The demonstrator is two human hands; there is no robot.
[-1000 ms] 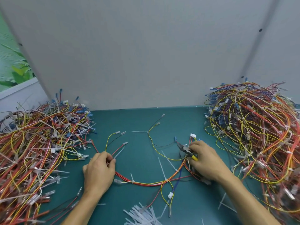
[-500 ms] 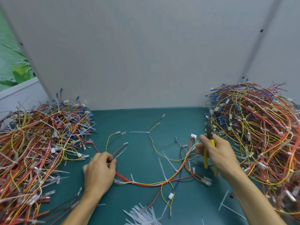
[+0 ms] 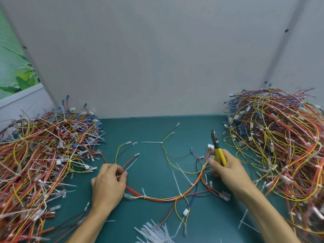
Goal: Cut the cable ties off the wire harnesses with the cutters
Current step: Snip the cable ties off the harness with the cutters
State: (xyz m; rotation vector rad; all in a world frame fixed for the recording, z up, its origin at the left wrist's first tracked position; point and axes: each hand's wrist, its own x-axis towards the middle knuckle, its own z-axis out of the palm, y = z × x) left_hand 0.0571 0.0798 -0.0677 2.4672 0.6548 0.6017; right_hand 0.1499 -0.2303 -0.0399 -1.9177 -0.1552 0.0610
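Pinching the thin-wired harness (image 3: pixel 157 199), the left hand (image 3: pixel 108 185) lies opposite the right hand (image 3: pixel 228 171) gripping yellow-handled cutters (image 3: pixel 217 148).

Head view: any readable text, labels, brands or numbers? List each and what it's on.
No text can be read in this view.
cutters: no brand legible on the yellow handles.
wire harness: connectors too small to show any marking.
grey backboard: no print visible.
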